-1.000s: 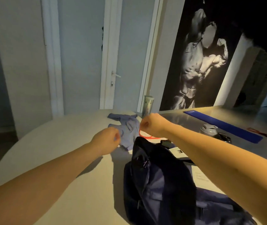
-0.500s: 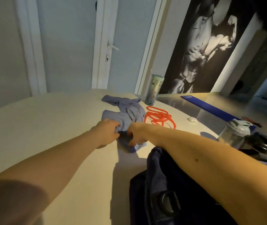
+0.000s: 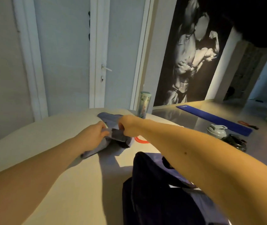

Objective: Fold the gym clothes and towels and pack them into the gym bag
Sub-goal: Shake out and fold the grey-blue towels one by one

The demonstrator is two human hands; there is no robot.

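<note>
Gripping one garment (image 3: 119, 135) are left hand (image 3: 93, 135), right hand (image 3: 129, 125) (one bag (image 3: 153, 192) near).

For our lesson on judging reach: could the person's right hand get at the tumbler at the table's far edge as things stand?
Probably yes: the tumbler stands just beyond the right hand with nothing between, but that hand grips the grey garment and must let go first.

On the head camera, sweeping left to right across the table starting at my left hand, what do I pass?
left hand → right hand → tumbler → shaker bottle. The garment that both hands grip spans them, so it is left out.
</note>
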